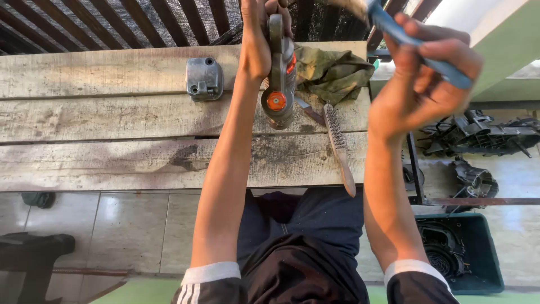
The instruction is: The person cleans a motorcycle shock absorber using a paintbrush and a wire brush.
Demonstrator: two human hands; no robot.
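Note:
My left hand (260, 35) grips a grey metal engine part (279, 84) with orange round caps, holding it upright above the wooden plank bench (112, 124). My right hand (427, 73) is closed around the blue handle of a brush (419, 48), raised to the right of the part; its bristle end near the top edge is blurred. A wire brush (337, 143) with a wooden handle lies on the bench just below the part, its handle jutting over the near edge.
A small grey metal cover (205, 78) sits on the bench to the left. A crumpled green rag (332, 70) lies behind the part. Black engine casings (484, 135) rest on the floor at right, near a dark green bin (461, 253). A dark stool (34, 253) stands lower left.

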